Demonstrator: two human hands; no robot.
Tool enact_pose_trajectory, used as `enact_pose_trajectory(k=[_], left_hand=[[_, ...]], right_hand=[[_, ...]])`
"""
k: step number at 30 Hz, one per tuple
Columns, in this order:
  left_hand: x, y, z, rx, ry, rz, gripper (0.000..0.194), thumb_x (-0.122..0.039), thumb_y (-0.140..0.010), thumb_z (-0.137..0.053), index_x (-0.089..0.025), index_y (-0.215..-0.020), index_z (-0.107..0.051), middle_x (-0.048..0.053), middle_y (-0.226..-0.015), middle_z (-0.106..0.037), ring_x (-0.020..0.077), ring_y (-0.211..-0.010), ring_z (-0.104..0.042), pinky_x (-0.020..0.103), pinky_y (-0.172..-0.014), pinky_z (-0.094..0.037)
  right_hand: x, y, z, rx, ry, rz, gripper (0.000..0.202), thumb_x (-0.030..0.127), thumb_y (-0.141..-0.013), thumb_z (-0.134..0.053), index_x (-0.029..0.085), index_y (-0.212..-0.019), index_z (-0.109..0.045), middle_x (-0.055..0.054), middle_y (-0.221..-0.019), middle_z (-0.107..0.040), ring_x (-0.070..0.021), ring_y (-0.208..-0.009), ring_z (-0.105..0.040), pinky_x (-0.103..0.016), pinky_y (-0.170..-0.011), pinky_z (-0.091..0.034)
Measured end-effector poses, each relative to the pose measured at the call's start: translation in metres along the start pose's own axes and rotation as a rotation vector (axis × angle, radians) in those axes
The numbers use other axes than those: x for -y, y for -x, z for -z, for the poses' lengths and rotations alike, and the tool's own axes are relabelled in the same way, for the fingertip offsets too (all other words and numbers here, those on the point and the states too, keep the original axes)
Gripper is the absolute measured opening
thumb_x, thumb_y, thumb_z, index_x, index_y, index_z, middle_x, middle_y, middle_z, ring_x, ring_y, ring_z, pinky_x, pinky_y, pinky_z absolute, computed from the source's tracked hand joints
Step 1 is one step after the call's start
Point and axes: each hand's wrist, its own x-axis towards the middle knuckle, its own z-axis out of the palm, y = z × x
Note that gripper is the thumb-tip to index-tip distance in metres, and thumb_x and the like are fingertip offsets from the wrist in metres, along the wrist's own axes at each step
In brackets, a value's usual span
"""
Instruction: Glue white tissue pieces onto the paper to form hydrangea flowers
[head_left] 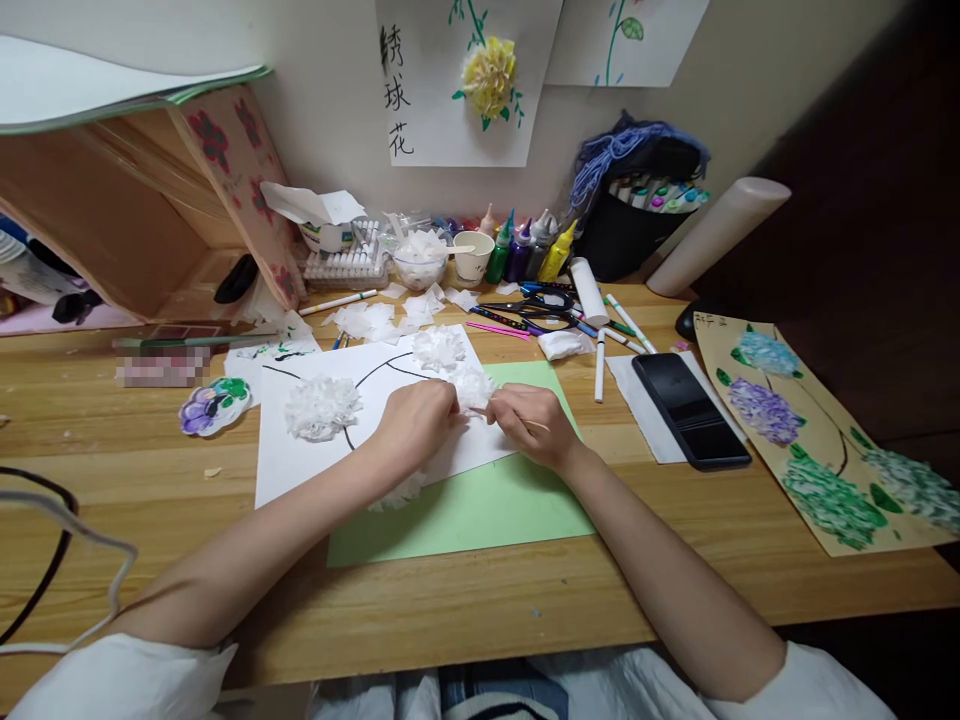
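Both hands meet over a white sheet of paper (285, 470), which lies across a light green sheet (480, 510). Fluffy white paper flowers stand out on it: one (322, 408) at the left, one (439, 347) at the top and one (474, 386) just beyond my fingers. Black drawn stems link them. My left hand (418, 418) is closed in a pinch beside the nearest flower; what its fingertips hold is hidden. My right hand (534, 424) is closed around a thin wooden stick (537, 425), its fingertips close to the left hand's. Another flower (401, 492) shows partly below my left wrist.
Behind the paper are torn tissue pieces (367, 322), a bowl of white scraps (420, 262), a paper cup (473, 257), paint bottles (517, 250), scissors (551, 310) and markers (599, 365). A phone (690, 410) and a flower picture (810, 430) lie right; a paint-smeared palette (215, 406) lies left.
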Motion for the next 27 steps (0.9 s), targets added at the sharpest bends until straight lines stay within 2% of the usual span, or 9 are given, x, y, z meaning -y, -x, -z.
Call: enact_pose_trajectory(k=[4,10,18,24,27], left_hand=[[0.006,0.001,0.003,0.085,-0.011,0.017,0.017,-0.033,-0.075,-0.058,-0.019,-0.078,-0.067,0.006,-0.081,-0.069,0.0218,-0.075,-0.061,0.028,-0.061,-0.039],[0.011,-0.003,-0.001,0.16,-0.014,0.015,0.018,-0.034,-0.074,-0.059,-0.019,-0.077,-0.067,0.007,-0.08,-0.068,0.0222,-0.075,-0.061,0.027,-0.059,-0.039],[0.01,-0.002,0.0,0.174,0.012,0.009,0.015,-0.03,-0.075,-0.058,-0.018,-0.074,-0.067,0.008,-0.082,-0.068,0.022,-0.078,-0.061,0.026,-0.062,-0.04],[0.01,-0.003,-0.001,0.174,-0.005,0.019,0.016,-0.032,-0.074,-0.059,-0.018,-0.076,-0.067,0.009,-0.082,-0.068,0.0232,-0.078,-0.062,0.027,-0.06,-0.04],[0.011,-0.003,-0.001,0.165,-0.009,0.008,0.016,-0.031,-0.074,-0.059,-0.018,-0.076,-0.067,0.009,-0.083,-0.068,0.0243,-0.078,-0.062,0.027,-0.06,-0.04]], right_hand=[[-0.003,0.002,-0.001,-0.01,0.02,-0.005,0.04,0.032,-0.093,-0.029,0.021,-0.061,-0.051,-0.003,-0.056,-0.056,-0.0143,-0.056,-0.052,-0.028,-0.058,-0.038],[-0.001,0.0,-0.003,-0.018,0.038,-0.039,0.041,0.031,-0.094,-0.028,0.022,-0.06,-0.049,-0.001,-0.05,-0.049,-0.0138,-0.051,-0.049,-0.028,-0.055,-0.037],[0.009,-0.003,-0.01,-0.158,-0.026,-0.267,0.04,0.033,-0.094,-0.03,0.022,-0.061,-0.05,0.002,-0.046,-0.052,-0.0131,-0.048,-0.055,-0.026,-0.054,-0.04],[0.007,0.004,-0.006,-0.223,-0.056,-0.201,0.043,0.032,-0.094,-0.027,0.023,-0.06,-0.05,0.002,-0.044,-0.05,-0.013,-0.046,-0.053,-0.027,-0.053,-0.04],[0.006,0.004,-0.005,-0.204,-0.03,-0.137,0.042,0.03,-0.094,-0.027,0.023,-0.059,-0.048,0.001,-0.044,-0.049,-0.0131,-0.046,-0.051,-0.027,-0.053,-0.039]])
